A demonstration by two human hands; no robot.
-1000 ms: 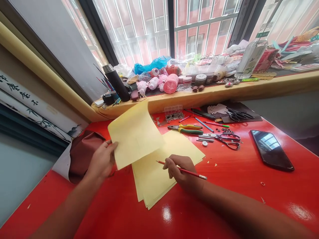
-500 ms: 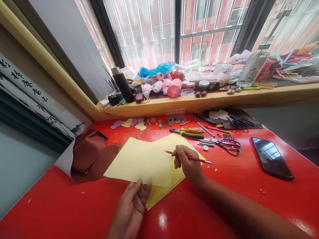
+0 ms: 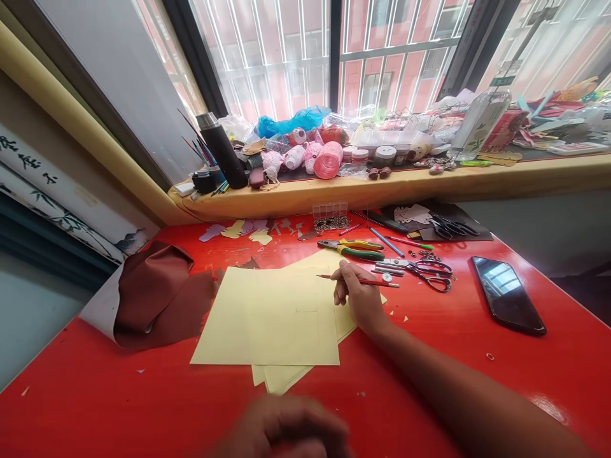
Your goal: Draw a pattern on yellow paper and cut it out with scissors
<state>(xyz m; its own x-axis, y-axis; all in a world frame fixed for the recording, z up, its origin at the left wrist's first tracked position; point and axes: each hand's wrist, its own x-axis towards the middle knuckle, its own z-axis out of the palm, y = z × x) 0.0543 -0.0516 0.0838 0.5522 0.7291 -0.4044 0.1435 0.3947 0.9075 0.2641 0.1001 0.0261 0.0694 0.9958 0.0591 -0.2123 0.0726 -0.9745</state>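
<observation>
Gripping red pencil (image 3: pixel 363 282) in right hand (image 3: pixel 359 299), tip over yellow paper sheets (image 3: pixel 270 318) — left hand (image 3: pixel 281 427) blurred below their edge, hold unclear

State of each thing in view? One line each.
Right hand: gripping pencil
Red pencil: held, tip over the paper
Left hand: blurred, off the paper
Yellow paper sheets: stacked flat, edges uneven
Pliers: shut
Scissors: shut
Phone: face up, screen dark
Brown leather: folded back, white backing showing

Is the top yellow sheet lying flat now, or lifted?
Flat: the top yellow paper sheet lies spread on the stack, with no edge lifted or curling.
</observation>
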